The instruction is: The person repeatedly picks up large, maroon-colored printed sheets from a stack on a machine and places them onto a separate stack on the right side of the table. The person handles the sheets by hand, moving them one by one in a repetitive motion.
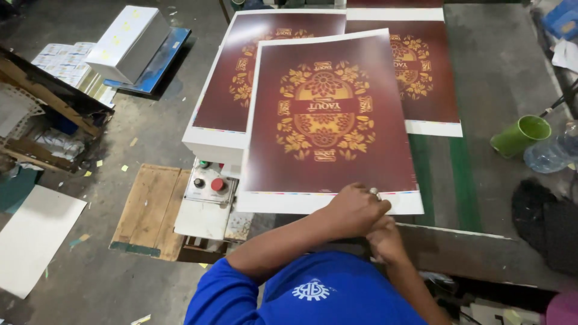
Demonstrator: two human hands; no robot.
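Hands meet at the near white edge of a maroon printed sheet [328, 114] with a gold floral oval at its centre. The left hand [355, 209] lies curled on top of that margin, ring showing, fingers pressed together on the paper. The right hand [385, 239] sits just beneath, mostly hidden; its fingers may be pinching the edge, but I cannot tell. The sheet is lifted, tilted over a stack of matching prints [241, 84], with another print [427, 72] to the right. A white box [129, 42] rests on the floor, upper left. A green cup [521, 135] lies on its side beside a clear bottle [554, 150], cut off at the frame.
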